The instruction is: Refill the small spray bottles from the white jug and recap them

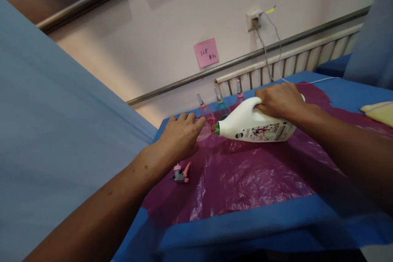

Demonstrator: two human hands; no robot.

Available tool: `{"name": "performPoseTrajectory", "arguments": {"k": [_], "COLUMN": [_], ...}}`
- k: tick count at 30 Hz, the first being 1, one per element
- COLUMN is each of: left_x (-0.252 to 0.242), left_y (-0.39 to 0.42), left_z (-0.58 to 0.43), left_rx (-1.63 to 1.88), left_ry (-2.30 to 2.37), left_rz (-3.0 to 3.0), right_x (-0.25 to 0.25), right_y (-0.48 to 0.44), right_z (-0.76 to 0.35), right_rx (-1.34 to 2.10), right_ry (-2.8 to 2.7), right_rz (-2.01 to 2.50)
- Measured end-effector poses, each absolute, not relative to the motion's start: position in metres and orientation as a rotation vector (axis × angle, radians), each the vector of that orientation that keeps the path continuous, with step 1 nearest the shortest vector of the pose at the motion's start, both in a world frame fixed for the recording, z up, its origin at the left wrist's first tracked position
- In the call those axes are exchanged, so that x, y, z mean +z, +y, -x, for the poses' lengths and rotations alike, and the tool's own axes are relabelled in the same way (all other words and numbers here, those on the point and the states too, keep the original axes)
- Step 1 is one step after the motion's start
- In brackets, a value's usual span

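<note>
White plastic jug (260,126): tilted, below the right hand (281,100), whose fingers close around its handle (252,102). Clear bottle (204,132): beside the left hand's partly spread fingers (182,119), grip unconfirmed. Excess tilt or spout (216,127) misalignment could cause spillage.

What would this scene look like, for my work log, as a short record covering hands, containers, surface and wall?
Right hand: grips the handle of the white jug
Jug pose: tipped over, green spout toward the clear bottle
Left hand: at the clear bottle; grip unclear
Liquid flow: cannot be made out
Loose part: pink-and-grey spray head
Behind: three spray bottles, heads fitted
Surface: purple plastic sheet over blue covering
Wall: pink note, socket
</note>
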State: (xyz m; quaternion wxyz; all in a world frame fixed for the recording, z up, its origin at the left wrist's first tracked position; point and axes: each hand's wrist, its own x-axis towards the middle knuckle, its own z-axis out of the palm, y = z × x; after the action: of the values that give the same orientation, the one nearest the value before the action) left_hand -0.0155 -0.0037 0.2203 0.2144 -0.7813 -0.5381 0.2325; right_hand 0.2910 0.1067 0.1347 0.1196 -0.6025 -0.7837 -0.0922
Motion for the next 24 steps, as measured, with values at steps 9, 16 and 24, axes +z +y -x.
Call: {"name": "performPoseTrajectory", "arguments": {"k": [9, 16, 24], "left_x": [0.2217, 0.2234, 0.2259], "left_y": [-0.0032, -0.003, -0.0026], "left_z": [0.0128, 0.0106, 0.0087], "left_rx": [0.677, 0.697, 0.708], "left_ry": [-1.462, -1.454, -1.438], "left_rz": [2.162, 2.154, 2.156], "right_x": [0.1347, 0.1339, 0.1336], "right_y": [0.1068, 0.1066, 0.107], "right_z": [-0.2904, -0.2909, -0.292], "right_rx": [-0.268, -0.25, -0.272], "right_ry": [-2.293, -2.277, -2.283], "right_rz": [1.75, 1.744, 1.741]}}
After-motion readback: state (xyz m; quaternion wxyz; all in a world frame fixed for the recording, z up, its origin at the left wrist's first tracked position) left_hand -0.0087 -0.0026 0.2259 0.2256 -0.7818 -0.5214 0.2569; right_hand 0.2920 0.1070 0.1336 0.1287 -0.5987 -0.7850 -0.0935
